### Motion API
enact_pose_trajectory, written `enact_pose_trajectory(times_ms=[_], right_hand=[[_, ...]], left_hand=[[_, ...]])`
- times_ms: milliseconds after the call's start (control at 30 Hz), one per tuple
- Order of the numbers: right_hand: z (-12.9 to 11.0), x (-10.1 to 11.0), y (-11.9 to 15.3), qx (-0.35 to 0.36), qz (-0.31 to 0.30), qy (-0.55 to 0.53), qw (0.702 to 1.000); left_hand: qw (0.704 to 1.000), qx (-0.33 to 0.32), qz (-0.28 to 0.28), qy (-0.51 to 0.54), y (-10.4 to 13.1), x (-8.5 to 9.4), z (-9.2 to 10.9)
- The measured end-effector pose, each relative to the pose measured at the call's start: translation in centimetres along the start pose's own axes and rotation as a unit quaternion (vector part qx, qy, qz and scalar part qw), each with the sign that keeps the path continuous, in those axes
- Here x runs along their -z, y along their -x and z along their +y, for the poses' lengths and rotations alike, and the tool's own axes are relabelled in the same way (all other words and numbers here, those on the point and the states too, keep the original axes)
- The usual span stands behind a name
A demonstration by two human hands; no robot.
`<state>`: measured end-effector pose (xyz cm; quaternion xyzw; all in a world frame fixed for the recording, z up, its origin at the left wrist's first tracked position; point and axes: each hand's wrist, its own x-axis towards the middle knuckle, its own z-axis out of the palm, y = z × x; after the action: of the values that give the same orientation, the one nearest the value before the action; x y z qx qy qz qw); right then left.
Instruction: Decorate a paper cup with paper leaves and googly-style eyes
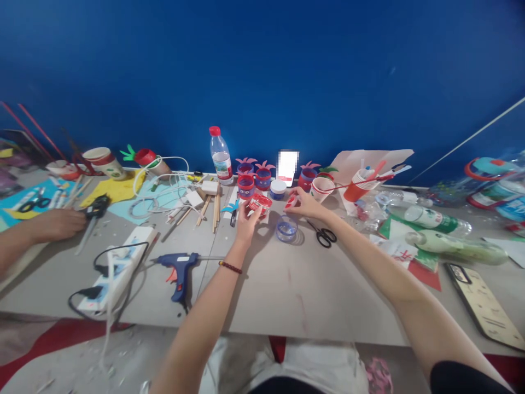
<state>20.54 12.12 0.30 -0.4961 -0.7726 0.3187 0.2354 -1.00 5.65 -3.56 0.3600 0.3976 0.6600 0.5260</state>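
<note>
My left hand (247, 223) is closed around a small round red-and-clear plastic piece (262, 202), held a little above the table. To its right, my right hand (305, 203) pinches a small red piece (291, 201) between fingertips. Between my hands and nearer me stands a clear plastic ring-like cup with blue edges (286, 229). Black-handled scissors (326, 237) lie just right of it, under my right forearm. Behind my hands are a white-lidded jar (278, 189) and several red-and-blue decorated cups (246, 187) with paper leaves on top.
A blue glue gun (180, 273) and a white power strip (118, 273) with cables lie left. Another person's hand (68, 225) rests beyond them. A water bottle (221, 156), a lit phone screen (287, 167) and paper cups (322, 189) stand near the blue wall. Plastic bottles (438, 219) lie right.
</note>
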Motion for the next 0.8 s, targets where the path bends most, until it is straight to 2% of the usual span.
enact_pose_trajectory(times_ms=[100,200,367,467,667,800], right_hand=[[0.3,-0.6,0.0,0.028,0.034,0.049,0.998],[0.4,-0.9,0.1,0.062,0.043,0.073,0.994],[1.0,-1.0,0.5,0.015,0.020,0.103,0.994],[1.2,-0.9,0.5,0.011,0.004,0.116,0.993],[0.2,0.8,-0.1,0.017,-0.029,0.138,0.990],[-0.5,2.2,-1.1,0.023,-0.043,0.103,0.993]], left_hand=[[1.000,0.011,0.008,0.005,-0.1,0.0,0.0],[1.000,0.014,0.008,0.006,-0.2,0.0,0.0],[1.000,0.004,-0.004,-0.016,-0.2,0.1,-0.1],[1.000,0.002,-0.003,-0.021,-0.2,0.1,-0.1],[0.999,-0.016,-0.010,-0.041,0.1,0.0,-0.1],[0.998,-0.023,-0.011,-0.052,0.2,0.0,0.0]])
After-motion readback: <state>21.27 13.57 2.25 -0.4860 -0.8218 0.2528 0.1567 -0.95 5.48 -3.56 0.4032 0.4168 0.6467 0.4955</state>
